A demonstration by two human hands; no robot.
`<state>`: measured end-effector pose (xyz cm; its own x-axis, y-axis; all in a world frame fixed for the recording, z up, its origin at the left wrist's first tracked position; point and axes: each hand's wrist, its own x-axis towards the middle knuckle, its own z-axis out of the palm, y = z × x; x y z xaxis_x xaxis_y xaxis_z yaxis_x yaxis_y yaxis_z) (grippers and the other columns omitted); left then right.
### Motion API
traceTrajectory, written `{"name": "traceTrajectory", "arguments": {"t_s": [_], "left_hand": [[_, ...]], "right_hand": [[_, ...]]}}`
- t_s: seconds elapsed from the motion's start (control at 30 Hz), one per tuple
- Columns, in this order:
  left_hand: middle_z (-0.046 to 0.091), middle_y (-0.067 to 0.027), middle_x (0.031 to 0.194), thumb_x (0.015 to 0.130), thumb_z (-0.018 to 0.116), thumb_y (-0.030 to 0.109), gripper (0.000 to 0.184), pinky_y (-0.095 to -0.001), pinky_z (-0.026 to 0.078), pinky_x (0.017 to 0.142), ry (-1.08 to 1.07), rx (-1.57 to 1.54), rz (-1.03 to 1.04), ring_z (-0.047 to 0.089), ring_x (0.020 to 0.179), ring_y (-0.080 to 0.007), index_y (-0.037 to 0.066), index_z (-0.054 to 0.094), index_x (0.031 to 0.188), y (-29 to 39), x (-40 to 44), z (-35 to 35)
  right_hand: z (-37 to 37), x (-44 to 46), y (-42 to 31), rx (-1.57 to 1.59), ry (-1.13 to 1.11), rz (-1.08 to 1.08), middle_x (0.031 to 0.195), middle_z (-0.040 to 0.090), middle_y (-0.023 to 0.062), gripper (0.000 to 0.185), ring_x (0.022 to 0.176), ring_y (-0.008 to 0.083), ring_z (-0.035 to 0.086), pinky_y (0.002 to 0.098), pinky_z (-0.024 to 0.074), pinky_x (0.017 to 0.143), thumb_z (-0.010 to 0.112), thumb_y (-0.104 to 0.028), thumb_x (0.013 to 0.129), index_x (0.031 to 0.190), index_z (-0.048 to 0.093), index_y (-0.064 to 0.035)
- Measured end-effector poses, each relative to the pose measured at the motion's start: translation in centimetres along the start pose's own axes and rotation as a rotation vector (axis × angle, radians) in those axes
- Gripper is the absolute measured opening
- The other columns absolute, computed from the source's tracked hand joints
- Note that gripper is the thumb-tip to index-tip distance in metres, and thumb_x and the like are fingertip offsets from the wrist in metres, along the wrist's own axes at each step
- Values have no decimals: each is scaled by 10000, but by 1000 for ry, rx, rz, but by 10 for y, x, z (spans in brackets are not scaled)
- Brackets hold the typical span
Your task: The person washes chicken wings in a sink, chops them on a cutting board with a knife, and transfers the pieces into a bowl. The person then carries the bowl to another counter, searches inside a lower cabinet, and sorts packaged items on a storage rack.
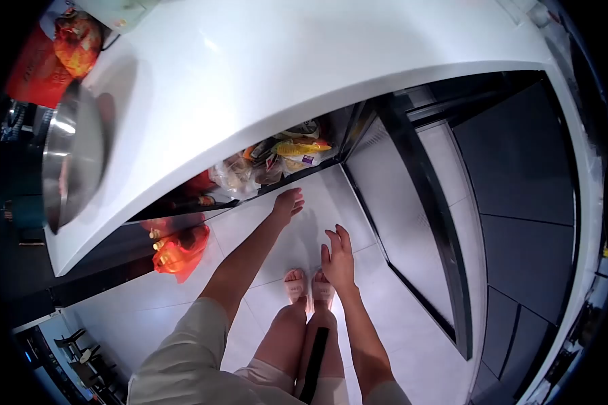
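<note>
My left hand (288, 204) is held out before the open cabinet, just below its front edge, with fingers apart and nothing in them. Lower and to the right, my right hand (338, 257) hovers over the floor near my feet, its fingers spread and empty. Inside the cabinet under the white counter lie a clear plastic bag (235, 177), a yellow packet (302, 146) and other bagged goods. The open door (412, 202), dark-framed with a pale panel, stands to the right of my right hand.
A metal bowl (73, 158) rests at the left of the white counter (203, 74). Behind it are red bags (37, 71). An orange-red bag with bottles (182, 253) sits on the floor at left. Dark cabinet fronts (520, 169) line the right.
</note>
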<state>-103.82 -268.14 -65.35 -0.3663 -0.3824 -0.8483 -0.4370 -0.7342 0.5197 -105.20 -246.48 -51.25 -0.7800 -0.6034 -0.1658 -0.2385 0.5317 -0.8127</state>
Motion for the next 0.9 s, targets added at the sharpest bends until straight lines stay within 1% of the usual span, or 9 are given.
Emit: {"name": "traceTrajectory", "arguments": {"t_s": [0.07,0.13,0.2,0.37,0.47,0.57,0.67,0.87,0.9], "left_hand": [[617,-46,1017,866,631,325,325,-367,502,797,-11,-26,47,620,933,-193,126,585,1119,-9,59,4],[618,-56,965,863,647,359,332,-354,516,740,-54,-76,99,627,868,-195,108,592,1073,-23,137,-5],[604,-53,913,855,675,362,319,-338,515,683,13,-107,70,609,790,-190,105,587,1021,-19,172,2],[565,-34,817,841,728,291,277,-287,495,601,328,-93,-59,525,638,-159,90,561,933,27,153,38],[587,-70,784,824,742,208,225,-271,492,512,253,-122,29,562,619,-149,66,571,863,21,189,27],[559,-42,788,813,750,129,227,-234,497,604,197,-255,41,521,635,-128,73,573,943,24,195,27],[595,-73,755,836,687,119,127,-281,523,549,247,-230,42,569,600,-150,52,584,868,25,205,24],[629,-90,602,803,726,298,306,-315,542,588,241,483,185,646,597,-184,30,633,688,29,171,19],[636,-93,600,791,731,317,317,-326,541,602,285,569,291,653,606,-192,29,648,688,20,180,12]], "right_hand": [[14,5,29,-17,8,32,1332,424,239,345,1134,418,511,446,469,920,556,-30,846,1188,520,-10],[23,0,61,-36,-4,89,1319,440,226,333,1113,407,530,445,486,894,557,-36,848,1179,526,-12],[29,-4,89,-63,-16,123,1307,455,214,325,1102,405,538,445,493,878,559,-41,848,1172,532,-19],[46,-5,138,-86,19,119,1268,497,196,318,1072,401,557,439,501,861,560,-35,844,1162,542,-31],[52,9,140,-42,0,140,1236,516,211,304,1048,405,567,443,497,860,553,-17,841,1145,548,-17],[64,27,146,-22,56,75,1181,555,212,259,989,395,594,428,496,846,557,4,835,1092,582,-18],[73,46,146,13,25,62,1141,573,202,270,966,393,599,438,504,818,555,-2,831,1100,572,-23],[87,68,140,29,10,28,1094,591,204,261,909,399,609,453,510,774,564,-15,824,1085,572,-18],[89,72,139,34,14,11,1086,594,204,260,902,401,610,454,510,769,564,-16,823,1083,574,-19]]}}
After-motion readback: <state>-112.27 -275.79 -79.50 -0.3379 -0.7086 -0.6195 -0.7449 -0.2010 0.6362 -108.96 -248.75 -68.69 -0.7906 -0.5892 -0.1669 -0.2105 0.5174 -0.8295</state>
